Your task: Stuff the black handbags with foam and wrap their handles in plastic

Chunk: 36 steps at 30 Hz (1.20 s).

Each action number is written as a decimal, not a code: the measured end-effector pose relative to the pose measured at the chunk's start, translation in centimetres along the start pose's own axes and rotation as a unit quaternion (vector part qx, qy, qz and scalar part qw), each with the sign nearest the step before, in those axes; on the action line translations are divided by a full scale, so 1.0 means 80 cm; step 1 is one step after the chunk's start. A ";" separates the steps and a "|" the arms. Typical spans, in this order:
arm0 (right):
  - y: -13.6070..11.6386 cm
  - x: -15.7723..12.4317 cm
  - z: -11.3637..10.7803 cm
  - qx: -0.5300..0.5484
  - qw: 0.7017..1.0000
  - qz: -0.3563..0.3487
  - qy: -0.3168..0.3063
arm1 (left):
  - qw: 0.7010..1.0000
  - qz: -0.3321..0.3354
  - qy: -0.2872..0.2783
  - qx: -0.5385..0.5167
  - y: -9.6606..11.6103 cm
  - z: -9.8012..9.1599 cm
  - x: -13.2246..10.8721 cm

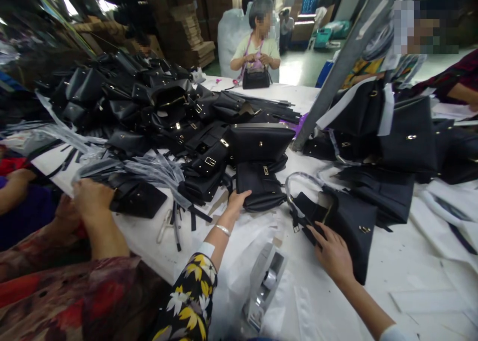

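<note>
While the left hand (237, 202) pinches the small black bag (257, 189) at its 8 o'clock corner, thumb on top and remaining fingers hidden, the right hand (332, 249) lies loosely spread, fingers extended along the large black bag (354, 216). Small bag: on the white table (324, 306), just below centre of view; lower edge runs about 9 to 3 o'clock, gold fitting toward 1 o'clock. Its long axis: cannot tell. Large bag: at 4 o'clock from the small one; mouth gapes toward 10 o'clock, long axis roughly 11 to 5, gold clasp on the panel's 3 o'clock side. Film-wrapped handle (304, 174) arches out at 10 o'clock, between both bags. Tape dispenser (264, 284) at 6 o'clock from the small bag, tilted toward 1. Heap of black bags (164, 107) at 10 o'clock; a co-worker's hand (93, 196) at 9.
</note>
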State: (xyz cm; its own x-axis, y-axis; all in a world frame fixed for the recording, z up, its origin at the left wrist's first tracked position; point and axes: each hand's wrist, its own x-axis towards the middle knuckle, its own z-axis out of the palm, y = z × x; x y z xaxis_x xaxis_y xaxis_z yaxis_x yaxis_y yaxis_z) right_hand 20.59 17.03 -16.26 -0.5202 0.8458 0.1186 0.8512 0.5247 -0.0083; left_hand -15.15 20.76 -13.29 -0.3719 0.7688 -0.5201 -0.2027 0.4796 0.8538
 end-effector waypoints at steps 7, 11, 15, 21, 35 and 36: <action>0.016 -0.032 -0.003 0.015 1.000 -0.009 -0.016 | 0.968 -0.121 -0.082 -0.206 0.012 0.106 -0.025; 0.023 -0.054 0.009 -0.007 0.999 -0.033 -0.025 | 0.950 -0.123 -0.115 -0.263 0.008 0.187 -0.042; 0.031 -0.067 0.020 -0.012 0.997 -0.071 -0.036 | 0.955 -0.118 -0.137 -0.234 -0.011 0.236 -0.051; 0.040 -0.072 0.021 0.037 0.991 -0.120 -0.052 | 0.982 -0.105 -0.146 -0.054 -0.046 0.223 -0.037; 0.042 -0.075 0.082 0.094 0.983 -0.154 0.016 | 0.887 0.125 0.119 0.428 -0.001 -0.030 0.098; 0.041 -0.075 0.088 0.091 0.983 -0.156 0.023 | 0.873 0.123 0.123 0.456 -0.001 -0.033 0.108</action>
State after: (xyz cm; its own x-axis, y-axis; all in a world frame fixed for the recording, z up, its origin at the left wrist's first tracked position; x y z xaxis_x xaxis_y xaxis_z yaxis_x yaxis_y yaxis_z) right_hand 25.98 14.35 -23.97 -0.7473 0.6370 0.1890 0.6213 0.7707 -0.1411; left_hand -20.71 26.25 -17.78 -0.5079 0.8363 -0.2066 0.6753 0.5355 0.5071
